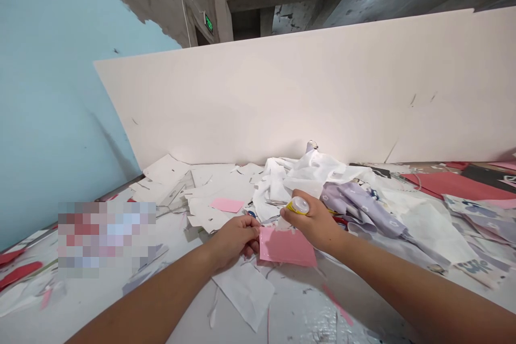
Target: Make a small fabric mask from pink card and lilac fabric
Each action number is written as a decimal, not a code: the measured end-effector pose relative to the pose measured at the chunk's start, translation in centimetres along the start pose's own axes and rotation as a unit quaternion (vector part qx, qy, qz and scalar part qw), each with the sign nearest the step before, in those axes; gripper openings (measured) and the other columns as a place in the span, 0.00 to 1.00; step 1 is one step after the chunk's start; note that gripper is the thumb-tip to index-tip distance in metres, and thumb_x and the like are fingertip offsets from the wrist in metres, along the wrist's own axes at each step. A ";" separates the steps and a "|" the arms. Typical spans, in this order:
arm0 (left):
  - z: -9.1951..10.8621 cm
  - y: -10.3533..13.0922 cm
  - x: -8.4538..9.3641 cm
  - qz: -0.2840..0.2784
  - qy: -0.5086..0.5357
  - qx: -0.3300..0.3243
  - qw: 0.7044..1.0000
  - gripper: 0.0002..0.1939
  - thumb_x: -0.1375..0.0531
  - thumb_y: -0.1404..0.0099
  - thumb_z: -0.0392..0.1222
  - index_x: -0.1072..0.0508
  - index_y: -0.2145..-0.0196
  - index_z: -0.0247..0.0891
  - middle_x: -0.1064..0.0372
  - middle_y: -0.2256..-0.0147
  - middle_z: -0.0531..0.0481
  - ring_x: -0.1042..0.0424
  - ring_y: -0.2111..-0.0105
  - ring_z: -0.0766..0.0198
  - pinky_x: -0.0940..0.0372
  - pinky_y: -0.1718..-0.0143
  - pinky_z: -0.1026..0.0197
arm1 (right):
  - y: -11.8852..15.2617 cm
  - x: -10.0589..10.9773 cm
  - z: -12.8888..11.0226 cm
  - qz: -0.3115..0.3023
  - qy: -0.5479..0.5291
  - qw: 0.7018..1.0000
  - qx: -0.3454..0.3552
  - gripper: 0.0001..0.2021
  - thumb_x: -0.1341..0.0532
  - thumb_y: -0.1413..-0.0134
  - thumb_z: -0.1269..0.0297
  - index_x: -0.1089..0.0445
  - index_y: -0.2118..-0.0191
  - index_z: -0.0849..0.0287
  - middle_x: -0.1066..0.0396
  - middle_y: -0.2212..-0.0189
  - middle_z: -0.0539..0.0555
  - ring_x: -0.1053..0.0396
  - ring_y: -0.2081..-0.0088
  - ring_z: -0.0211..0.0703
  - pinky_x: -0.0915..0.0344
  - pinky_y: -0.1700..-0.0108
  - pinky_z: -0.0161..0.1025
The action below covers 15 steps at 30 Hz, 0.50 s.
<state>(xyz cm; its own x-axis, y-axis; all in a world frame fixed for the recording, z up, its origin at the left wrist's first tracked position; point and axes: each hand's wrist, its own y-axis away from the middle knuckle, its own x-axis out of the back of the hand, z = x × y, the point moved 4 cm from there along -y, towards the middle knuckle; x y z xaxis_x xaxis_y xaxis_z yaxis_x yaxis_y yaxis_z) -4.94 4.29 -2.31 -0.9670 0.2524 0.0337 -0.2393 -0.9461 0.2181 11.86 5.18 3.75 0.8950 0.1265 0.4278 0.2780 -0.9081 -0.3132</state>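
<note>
A pink rectangular piece (pixel 288 249) lies on the littered white table in front of me. My left hand (pixel 237 239) pinches its left edge, the fingers curled together. In my right hand (pixel 316 221) is a glue bottle (pixel 299 206) with a yellow label and a pale round end; it is tipped over the upper edge of the pink piece. Whether its tip touches the pink surface is hidden by my fingers. A smaller pink piece (pixel 227 205) rests on white paper beyond my left hand.
White scraps (pixel 226 191) and crumpled white cloth (pixel 318 169) lie behind my hands. Lilac patterned fabric (pixel 358 204) is at the right, with red sheets (pixel 459 187) farther right. A white sheet (pixel 248 290) lies near me. A white panel (pixel 306 97) stands behind the table.
</note>
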 end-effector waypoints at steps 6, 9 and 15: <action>-0.2 -0.1 0.1 -0.001 -0.002 -0.002 1.000 0.09 0.42 0.49 0.43 0.37 0.75 0.36 0.34 0.81 0.52 0.37 0.82 0.72 0.47 0.82 0.69 | 0.0 -0.2 0.0 0.008 0.001 1.000 0.002 0.14 0.45 0.56 0.59 0.52 0.79 0.56 0.52 0.83 0.43 0.50 0.80 0.33 0.53 0.78 0.32; -0.2 -0.1 0.1 -0.003 -0.002 -0.002 1.000 0.09 0.42 0.49 0.43 0.37 0.75 0.36 0.34 0.81 0.52 0.36 0.82 0.72 0.47 0.82 0.69 | 0.0 -0.4 0.0 0.004 0.007 1.000 0.008 0.14 0.45 0.55 0.59 0.52 0.79 0.56 0.52 0.83 0.43 0.50 0.80 0.33 0.53 0.78 0.32; -0.4 -0.2 0.2 -0.004 -0.001 -0.003 1.000 0.09 0.42 0.49 0.44 0.36 0.74 0.36 0.35 0.81 0.52 0.37 0.82 0.72 0.47 0.82 0.69 | 0.1 -0.6 -0.2 0.002 0.005 1.000 0.008 0.14 0.45 0.55 0.59 0.53 0.79 0.56 0.53 0.83 0.42 0.52 0.80 0.32 0.53 0.78 0.32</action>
<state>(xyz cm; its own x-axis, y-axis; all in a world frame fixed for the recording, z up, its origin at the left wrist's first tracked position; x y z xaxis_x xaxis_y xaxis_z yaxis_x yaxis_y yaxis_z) -5.12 4.49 -2.74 -0.9648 0.2606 0.0344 -0.2477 -0.9451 0.2131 11.28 4.97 3.65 0.8924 0.1181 0.4356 0.2799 -0.9020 -0.3288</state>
